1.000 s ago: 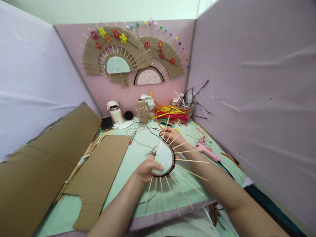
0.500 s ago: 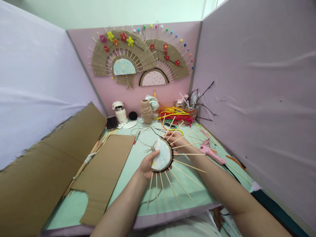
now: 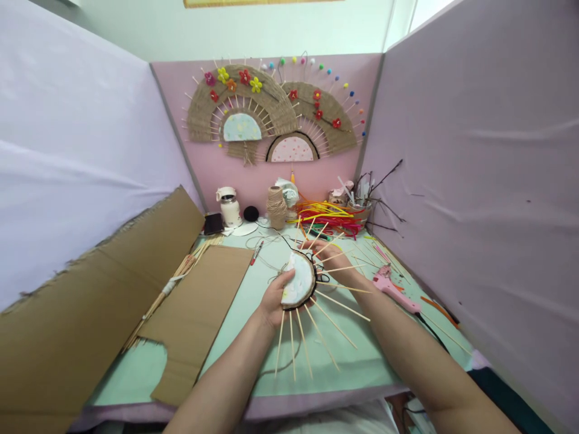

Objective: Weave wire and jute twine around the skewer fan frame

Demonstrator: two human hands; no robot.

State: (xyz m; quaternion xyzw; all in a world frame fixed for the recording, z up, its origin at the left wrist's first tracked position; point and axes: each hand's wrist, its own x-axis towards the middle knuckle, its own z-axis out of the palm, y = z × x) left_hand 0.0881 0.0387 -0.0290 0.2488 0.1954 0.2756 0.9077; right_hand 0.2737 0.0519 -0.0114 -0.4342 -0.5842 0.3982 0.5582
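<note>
My left hand grips a half-round cardboard piece faced with pale patterned material, thumb on top and fingers underneath. Thin wooden sticks fan out from its curved edge. Black yarn lies along that edge, with loose loops among the sticks. From the piece a strand runs back to a black yarn ball. Behind the upper sticks is my right hand, its fingers drawn together at the black yarn near the top corner; sticks partly cover them.
Cut cardboard and a bundle of sticks lie left. A pink glue gun rests right. At the back stand a twine cone, a white bottle and coloured pipe cleaners. Finished fans hang on the pink panel.
Loose loops of black yarn now show among the sticks on the right side. The half-round piece has turned slightly in my left hand. The view has shifted a little.
</note>
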